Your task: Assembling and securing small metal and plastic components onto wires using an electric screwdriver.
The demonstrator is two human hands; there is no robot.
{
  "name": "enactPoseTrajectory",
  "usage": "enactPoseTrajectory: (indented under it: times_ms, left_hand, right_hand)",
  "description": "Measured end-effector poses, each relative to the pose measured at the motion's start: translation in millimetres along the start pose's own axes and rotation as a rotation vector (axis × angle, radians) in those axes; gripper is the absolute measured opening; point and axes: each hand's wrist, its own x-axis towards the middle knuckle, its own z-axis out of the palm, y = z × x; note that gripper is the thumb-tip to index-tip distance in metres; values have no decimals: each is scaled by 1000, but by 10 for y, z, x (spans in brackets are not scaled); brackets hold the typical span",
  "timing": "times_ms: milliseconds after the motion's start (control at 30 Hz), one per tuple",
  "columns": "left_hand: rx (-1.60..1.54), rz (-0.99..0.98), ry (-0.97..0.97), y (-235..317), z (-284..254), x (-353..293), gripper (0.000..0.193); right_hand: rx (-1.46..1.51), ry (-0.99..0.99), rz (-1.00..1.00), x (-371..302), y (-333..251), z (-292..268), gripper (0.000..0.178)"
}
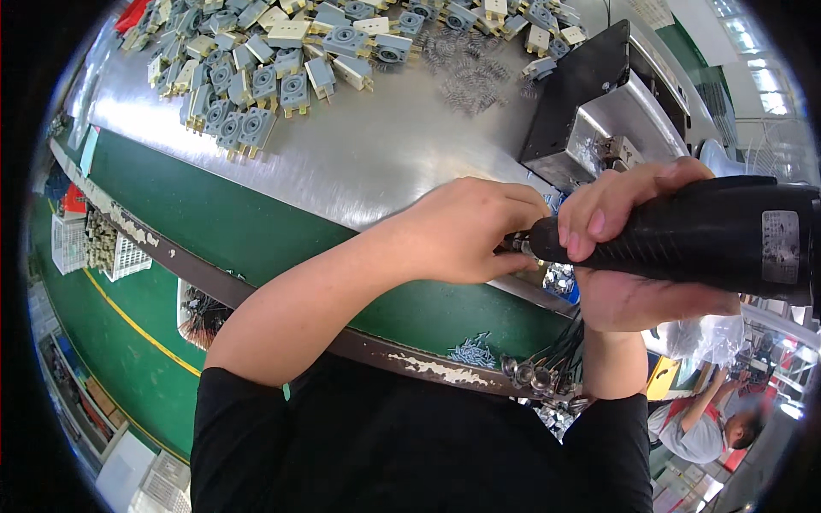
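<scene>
My right hand [629, 235] is wrapped round a thick black electric screwdriver [710, 231], which lies almost level and points left. Its nose meets the fingers of my left hand [479, 227]. Those fingers are pinched together at the tip, and a small metallic bit shows between them; the rest of what they grip is hidden. Just below the tool's nose, a blue tray [562, 286] with small shiny pieces is partly covered by my hands.
Grey and cream plastic housings [295, 64] are heaped at the far left, beside loose springs [470, 73]. A black-and-silver metal box [590, 111] stands far right. Small screws [473, 350] and round metal parts with wires [539, 374] lie near the bench edge. A co-worker [705, 419] sits at right.
</scene>
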Motion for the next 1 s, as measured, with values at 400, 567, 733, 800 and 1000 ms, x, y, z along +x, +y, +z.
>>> enactPoseTrajectory:
  times_ms: [400,567,733,800,1000]
  left_hand:
    - [3,-12,-4,14,-4,6,35]
    - [-3,-44,-52,14,-94,-15,36]
    - [-46,50,-42,-1,-50,25,35]
    - [13,104,-2,16,-38,32,34]
    - [134,295,77,129,51,8,32]
  right_hand:
    - [-8,21,-20,-58,23,20,105]
    - [1,125,103,4,-62,70,114]
    - [118,40,39,168,-411,-324,120]
    - [-15,121,76,150,-457,-379,119]
    - [-331,251,192,-46,-541,-486,111]
